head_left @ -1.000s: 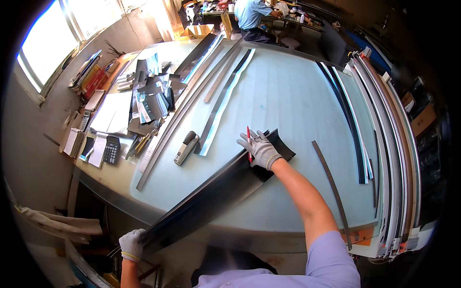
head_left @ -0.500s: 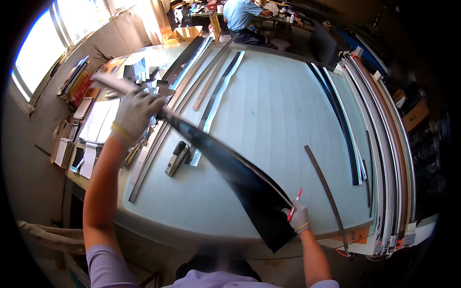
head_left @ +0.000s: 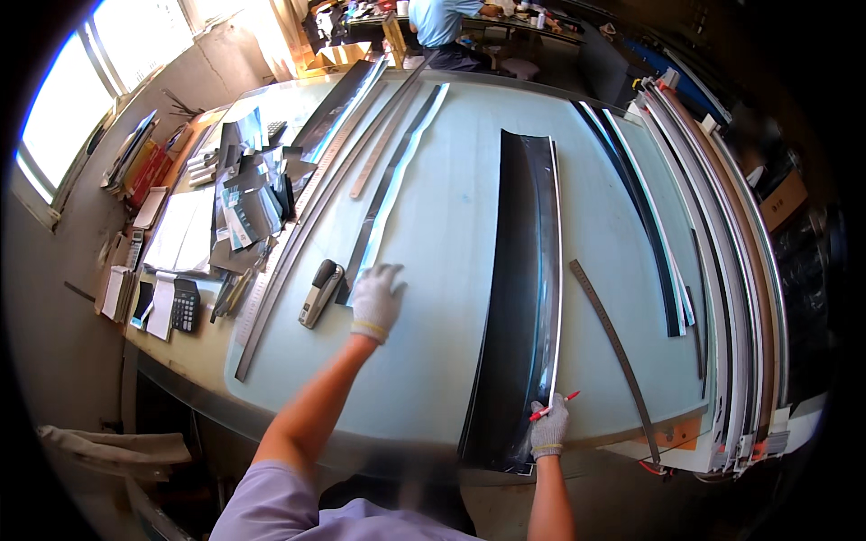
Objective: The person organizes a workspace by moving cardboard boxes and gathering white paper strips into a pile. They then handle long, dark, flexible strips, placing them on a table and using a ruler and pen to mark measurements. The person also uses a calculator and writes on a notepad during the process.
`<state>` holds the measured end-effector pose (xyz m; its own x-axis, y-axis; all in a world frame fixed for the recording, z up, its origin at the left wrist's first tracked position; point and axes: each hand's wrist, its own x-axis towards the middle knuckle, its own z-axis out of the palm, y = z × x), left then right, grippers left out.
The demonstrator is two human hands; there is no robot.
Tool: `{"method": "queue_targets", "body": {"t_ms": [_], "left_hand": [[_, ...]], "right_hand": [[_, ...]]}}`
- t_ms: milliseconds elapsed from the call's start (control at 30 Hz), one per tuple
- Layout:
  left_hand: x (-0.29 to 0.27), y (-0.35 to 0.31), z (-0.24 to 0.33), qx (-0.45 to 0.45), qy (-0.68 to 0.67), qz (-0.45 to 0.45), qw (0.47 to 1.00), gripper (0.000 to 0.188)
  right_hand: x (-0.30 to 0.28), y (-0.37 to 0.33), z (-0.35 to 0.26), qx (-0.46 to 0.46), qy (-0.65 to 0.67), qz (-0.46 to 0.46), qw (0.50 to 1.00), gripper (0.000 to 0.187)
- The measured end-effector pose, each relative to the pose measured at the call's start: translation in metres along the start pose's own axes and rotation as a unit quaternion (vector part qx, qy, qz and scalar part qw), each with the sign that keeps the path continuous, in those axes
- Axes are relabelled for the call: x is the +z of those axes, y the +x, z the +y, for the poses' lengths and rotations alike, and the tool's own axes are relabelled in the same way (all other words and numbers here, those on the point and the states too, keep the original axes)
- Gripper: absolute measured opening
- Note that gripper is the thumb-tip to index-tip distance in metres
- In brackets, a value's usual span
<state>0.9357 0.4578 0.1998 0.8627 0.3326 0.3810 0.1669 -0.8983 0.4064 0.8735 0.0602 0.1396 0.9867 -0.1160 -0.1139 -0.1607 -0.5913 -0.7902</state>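
A long black glossy sheet (head_left: 510, 288) lies lengthwise on the pale glass tabletop (head_left: 433, 361), its right border edged with a white line. At its near right corner, my gloved right hand (head_left: 549, 430) is closed around a red pen (head_left: 554, 408) and touches the sheet's edge; how firmly it grips the sheet is hidden. My gloved left hand (head_left: 376, 299) is empty, fingers apart, over the near end of a narrow black-and-silver strip (head_left: 393, 198). Just left of that hand stands a grey-and-black stapler (head_left: 321, 293).
A curved dark ruler (head_left: 615, 356) lies right of the sheet, with dark strips (head_left: 640, 221) beyond. Long profiles (head_left: 713, 270) line the right edge. Left are long rulers (head_left: 298, 239), cut scraps (head_left: 253, 203) and a calculator (head_left: 186, 305). Another person (head_left: 442, 22) sits at the back.
The black sheet has swung from a raised slant to lying lengthwise on the table. My left hand has let go of its far end and moved right and nearer.
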Motion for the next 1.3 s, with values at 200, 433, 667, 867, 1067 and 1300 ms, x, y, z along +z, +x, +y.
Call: {"method": "queue_targets", "body": {"t_ms": [200, 433, 667, 867, 1067, 1300], "left_hand": [[-0.028, 0.12, -0.179, -0.132, 0.083, -0.142, 0.977, 0.041], [-0.001, 0.186, -0.173, -0.022, 0.263, -0.31, 0.914, 0.082], [-0.029, 0.144, -0.194, -0.009, 0.265, -0.308, 0.914, 0.065], [-0.122, -0.057, -0.204, -0.08, 0.238, -0.293, 0.923, 0.054], [-0.204, -0.306, -0.159, -0.157, 0.234, -0.059, 0.958, 0.065], [-0.2, -0.38, -0.166, -0.295, 0.153, -0.027, 0.943, 0.035]], "right_hand": [[0.003, -0.003, -0.013, -0.028, -0.054, 0.005, 0.998, 0.027], [0.01, -0.003, 0.035, -0.084, -0.091, 0.105, 0.987, 0.035], [0.004, 0.006, 0.021, -0.022, 0.015, -0.009, 1.0, 0.035], [0.01, 0.0, 0.014, 0.052, 0.02, 0.015, 0.998, 0.039], [0.014, 0.003, 0.044, 0.049, 0.1, 0.019, 0.994, 0.053], [0.011, 0.008, 0.04, -0.007, -0.017, 0.019, 1.0, 0.049]]}}
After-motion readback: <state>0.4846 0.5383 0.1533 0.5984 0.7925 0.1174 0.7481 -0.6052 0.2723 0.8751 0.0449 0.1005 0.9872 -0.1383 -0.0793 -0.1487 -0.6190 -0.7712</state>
